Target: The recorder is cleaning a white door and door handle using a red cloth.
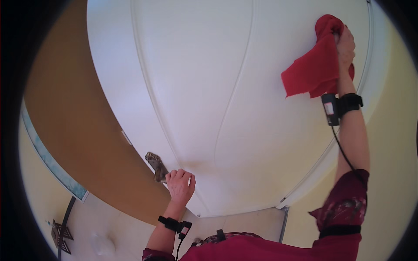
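Note:
A white panelled door (196, 81) with curved grooves stands ajar before me. High on its right side, my right hand (346, 45) holds a bunched red cloth (313, 71) against the surface. A loose flap of the cloth hangs down to the left. Low on the door's left edge is an ornate bronze-coloured door handle (156, 166). My left hand (181, 186) is closed around the lever of this handle, and its fingers hide most of the lever.
A brown panel (88, 124) stands beyond the door's left edge. The door frame (367, 65) and a pale yellow wall (392, 146) lie close on the right. A small dark wooden stool (60, 236) is on the tiled floor (127, 241) at lower left. Cabled black straps circle both forearms.

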A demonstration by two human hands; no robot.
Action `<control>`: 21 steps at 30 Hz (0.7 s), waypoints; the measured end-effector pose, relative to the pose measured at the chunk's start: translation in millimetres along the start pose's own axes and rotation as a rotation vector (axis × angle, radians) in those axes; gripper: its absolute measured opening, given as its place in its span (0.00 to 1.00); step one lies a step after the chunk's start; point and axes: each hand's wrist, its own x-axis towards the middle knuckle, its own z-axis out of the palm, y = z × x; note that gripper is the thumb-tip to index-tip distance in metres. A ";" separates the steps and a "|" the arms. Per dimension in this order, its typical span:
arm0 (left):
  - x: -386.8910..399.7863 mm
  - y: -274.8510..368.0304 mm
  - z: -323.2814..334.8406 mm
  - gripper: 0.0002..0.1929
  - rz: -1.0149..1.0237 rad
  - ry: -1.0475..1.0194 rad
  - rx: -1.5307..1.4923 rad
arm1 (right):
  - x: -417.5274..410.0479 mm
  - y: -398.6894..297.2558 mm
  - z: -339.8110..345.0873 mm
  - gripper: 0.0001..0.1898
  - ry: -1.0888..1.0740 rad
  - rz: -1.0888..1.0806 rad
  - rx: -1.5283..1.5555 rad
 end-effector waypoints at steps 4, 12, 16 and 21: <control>1.9 6.4 -2.1 0.03 -0.012 0.003 0.036 | -46.2 -76.0 18.5 0.14 0.134 0.108 0.265; 1.5 8.2 -12.4 0.03 0.009 -0.056 0.039 | -270.6 -245.9 -80.3 0.16 -0.343 -0.882 0.900; 1.2 12.5 -14.0 0.03 0.031 -0.070 0.052 | -307.1 -230.4 -91.1 0.14 -0.434 -0.902 1.032; 1.6 10.3 -11.7 0.04 0.057 -0.041 0.041 | -237.3 -156.1 -72.4 0.17 -0.379 -0.827 0.730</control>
